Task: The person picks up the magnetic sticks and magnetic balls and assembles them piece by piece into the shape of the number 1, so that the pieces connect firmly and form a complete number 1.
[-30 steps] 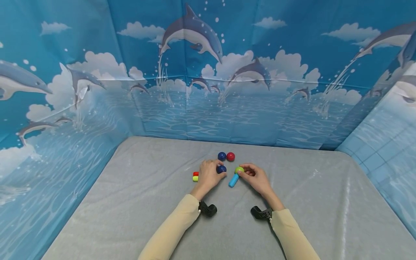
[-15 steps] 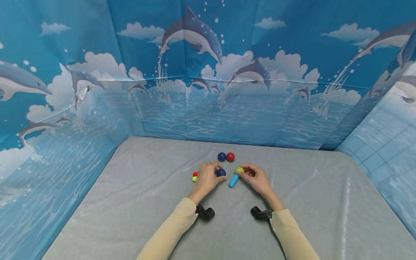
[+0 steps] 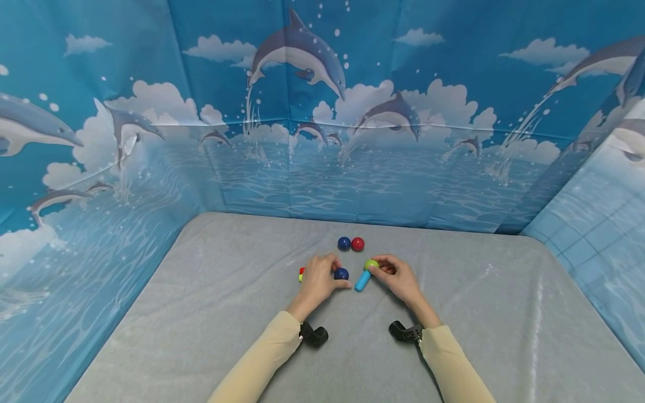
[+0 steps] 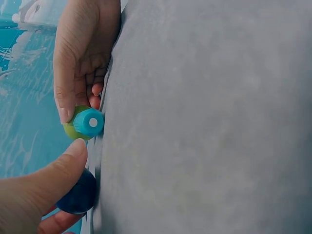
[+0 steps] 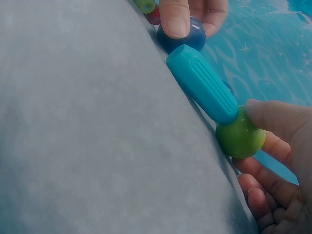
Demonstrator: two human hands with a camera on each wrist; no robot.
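Note:
The left hand (image 3: 318, 280) has its thumb and fingers round a dark blue ball (image 3: 341, 273). In the left wrist view that ball (image 4: 80, 194) shows behind the thumb. The right hand (image 3: 400, 280) pinches a green ball (image 5: 240, 134) between thumb and fingers. A light blue ribbed rod (image 5: 202, 84) touches the green ball and points toward the left hand. Red and yellow-green pieces (image 3: 302, 274) lie just left of the left hand, partly hidden by it.
Behind the hands a second dark blue ball (image 3: 344, 243) and a red ball (image 3: 358, 244) sit side by side on the grey cloth surface (image 3: 227, 268). A dolphin-print curtain (image 3: 322, 168) rises along the back and sides. Both wrists wear black devices.
The left hand and its dark blue ball have moved a little toward the person and slightly left, covering more of the red and yellow-green pieces. The right hand stays in place.

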